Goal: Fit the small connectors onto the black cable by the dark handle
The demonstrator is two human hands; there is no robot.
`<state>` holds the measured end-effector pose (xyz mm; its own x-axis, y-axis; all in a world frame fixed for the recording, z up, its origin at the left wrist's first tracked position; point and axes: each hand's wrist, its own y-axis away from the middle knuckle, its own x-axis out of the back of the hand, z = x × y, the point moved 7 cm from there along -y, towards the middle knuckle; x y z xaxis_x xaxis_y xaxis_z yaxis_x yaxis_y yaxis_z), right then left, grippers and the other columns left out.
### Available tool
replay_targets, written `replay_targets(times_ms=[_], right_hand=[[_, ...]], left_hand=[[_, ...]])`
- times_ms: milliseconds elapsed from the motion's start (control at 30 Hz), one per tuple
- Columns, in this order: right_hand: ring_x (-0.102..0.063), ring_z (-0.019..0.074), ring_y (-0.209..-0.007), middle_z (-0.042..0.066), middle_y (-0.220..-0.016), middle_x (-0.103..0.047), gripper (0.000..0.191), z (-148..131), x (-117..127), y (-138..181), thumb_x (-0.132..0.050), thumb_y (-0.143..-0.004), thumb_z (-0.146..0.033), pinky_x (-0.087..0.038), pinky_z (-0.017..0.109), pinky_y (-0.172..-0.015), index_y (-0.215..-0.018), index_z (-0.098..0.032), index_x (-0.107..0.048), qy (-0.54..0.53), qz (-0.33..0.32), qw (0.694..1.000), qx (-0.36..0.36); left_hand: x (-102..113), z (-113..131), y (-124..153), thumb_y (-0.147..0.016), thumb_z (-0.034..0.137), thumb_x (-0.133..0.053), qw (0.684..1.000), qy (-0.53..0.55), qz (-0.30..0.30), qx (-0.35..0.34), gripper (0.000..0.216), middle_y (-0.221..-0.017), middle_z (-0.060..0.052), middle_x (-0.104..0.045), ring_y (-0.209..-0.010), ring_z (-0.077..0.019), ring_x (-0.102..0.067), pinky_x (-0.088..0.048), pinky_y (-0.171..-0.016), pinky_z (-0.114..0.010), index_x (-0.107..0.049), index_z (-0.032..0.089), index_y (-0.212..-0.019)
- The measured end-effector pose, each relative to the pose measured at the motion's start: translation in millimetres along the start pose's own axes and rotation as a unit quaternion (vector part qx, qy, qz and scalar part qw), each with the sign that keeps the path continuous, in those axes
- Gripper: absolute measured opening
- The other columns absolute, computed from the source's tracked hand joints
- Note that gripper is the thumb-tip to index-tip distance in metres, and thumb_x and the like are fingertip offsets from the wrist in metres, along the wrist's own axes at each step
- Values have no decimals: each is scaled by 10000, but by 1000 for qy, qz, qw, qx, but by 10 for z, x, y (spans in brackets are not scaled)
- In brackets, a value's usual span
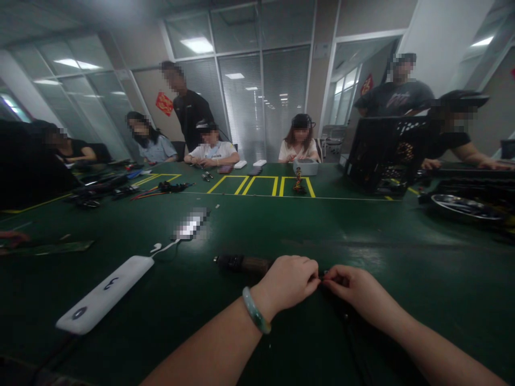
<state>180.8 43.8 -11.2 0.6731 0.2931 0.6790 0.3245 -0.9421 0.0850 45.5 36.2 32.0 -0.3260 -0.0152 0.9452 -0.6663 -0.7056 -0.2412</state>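
My left hand [287,281], with a green and white bangle at the wrist, is closed over a dark, cylindrical tool [251,264] with a brownish grip. The tool lies nearly level above the green table, its narrow end to the left, and my palm hides its other end. Close by on the right, my right hand [354,292] pinches with thumb and forefinger at my left fingertips. What sits in that pinch is too small and dark to make out. A thin dark cord [346,319] runs down below my right hand.
On the green table [257,225] lie a white power strip [107,295] and a bright-screened phone [191,225]. Bundled cables [104,190] are at left, a black computer case [374,153] and round metal dish [462,206] at right. Several people sit or stand around.
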Motion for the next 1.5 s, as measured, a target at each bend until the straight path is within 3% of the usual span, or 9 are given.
replay_targets(times_ms=[433,833,967,1067,1267,1500], right_hand=[[-637,165,-716,-5,-805,-705,196,80,2,-21,-551,-867,-371,-439,231,-612,-881,-213,-666,-20,-30,999,-2],[-637,160,-704,-20,-796,-701,170,22,-13,-17,-539,-867,-334,-423,238,-605,-857,-229,-673,-2,-14,1000,4],[-641,165,-724,-14,-806,-704,168,22,-1,-24,-543,-860,-331,-435,239,-627,-857,-225,-672,-3,-8,1000,11],[-646,171,-738,-2,-818,-708,178,14,23,-35,-536,-858,-326,-444,243,-639,-877,-219,-676,-4,4,1000,16],[-631,161,-676,0,-775,-705,182,8,30,-33,-541,-850,-329,-435,234,-592,-872,-211,-678,4,5,1000,12],[-648,168,-711,2,-811,-717,177,9,3,-16,-554,-850,-333,-445,234,-611,-871,-216,-686,-5,-4,1000,12]], left_hand=[[-12,-26,7,-905,322,-550,999,36,11,6,120,-870,3,-630,-806,-171,-589,-433,-704,-295,-583,208,-919],[-10,4,-5,-888,311,-592,1000,9,1,-2,109,-884,-1,-634,-818,-186,-597,-445,-712,-311,-576,209,-922],[-18,15,4,-860,240,-607,1000,5,3,-18,78,-909,-6,-634,-861,-191,-595,-443,-781,-326,-575,206,-922],[-31,-2,-1,-871,197,-567,1000,8,5,-9,57,-913,-9,-635,-867,-184,-596,-440,-807,-323,-578,201,-927],[-34,-39,-1,-885,265,-565,1000,15,7,25,119,-926,-14,-631,-869,-192,-595,-447,-768,-325,-566,205,-988],[-41,-66,-14,-841,203,-601,999,38,0,12,96,-916,-10,-636,-875,-190,-590,-451,-795,-331,-589,202,-936]])
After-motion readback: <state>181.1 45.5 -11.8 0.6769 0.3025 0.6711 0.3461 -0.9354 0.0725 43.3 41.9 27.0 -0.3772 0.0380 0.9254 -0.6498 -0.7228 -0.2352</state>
